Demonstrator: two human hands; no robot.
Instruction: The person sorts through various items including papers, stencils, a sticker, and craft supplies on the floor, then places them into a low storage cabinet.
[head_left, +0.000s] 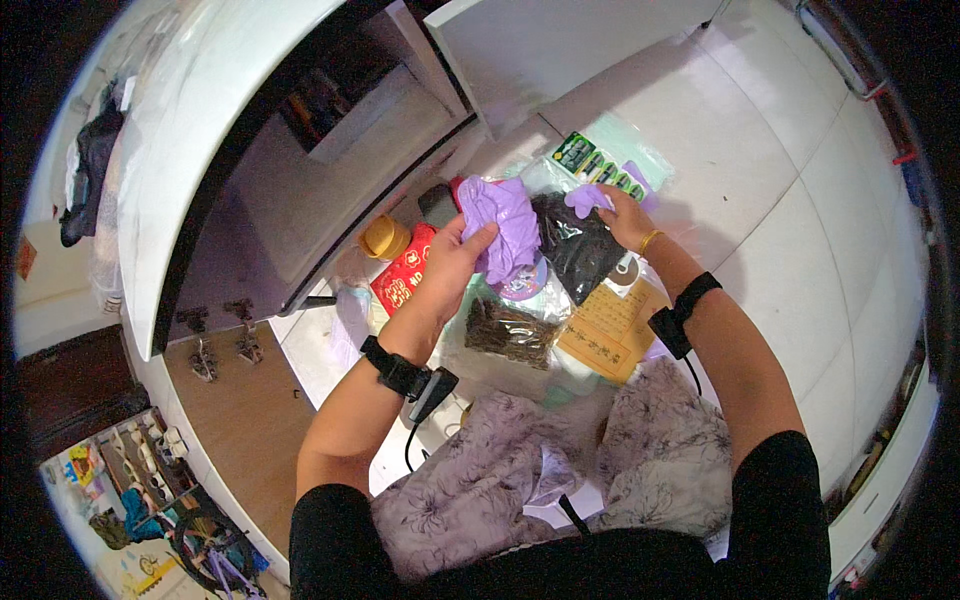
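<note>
A crumpled purple plastic bag (504, 229) is gripped by my left hand (454, 259), thumb on top. Between the fingers of my right hand (630, 219) is a smaller purple plastic piece (587, 199). Whether the two pieces are joined cannot be told. Beneath and between my hands lies a black plastic bag (577, 255). Closer to me is a clear packet of brown, twig-like strips (506, 334), partly under a round purple-printed item (523, 281). An orange-yellow printed paper packet (611, 330) sits to its right, with a disc in a white sleeve (624, 276) just above.
Green battery packs (600, 166) lie beyond my right hand on pale floor tiles (780, 247). Left of the pile are a red printed packet (405, 270) and a yellow round container (385, 238). An open white cabinet door (570, 52) and a dark glossy panel (322, 172) border the far left.
</note>
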